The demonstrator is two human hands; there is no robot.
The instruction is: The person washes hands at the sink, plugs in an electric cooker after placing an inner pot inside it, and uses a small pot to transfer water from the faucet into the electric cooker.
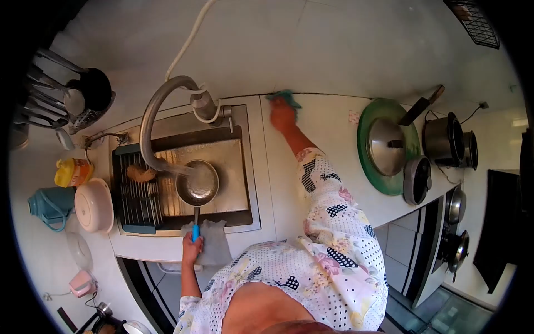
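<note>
My left hand grips the blue handle of a small steel saucepan that sits in the sink. The curved faucet ends just above the pan, and water seems to run into it. My right hand reaches far across the white counter and presses on a teal cloth at the counter's back edge by the wall. A grey rag lies over the sink's front rim, beside my left hand.
A dark rack with an orange scrubber fills the sink's left side. Left of the sink stand a white bowl, teal jug, yellow cup and utensil holder. On the right are a green tray with a steel lid and pots.
</note>
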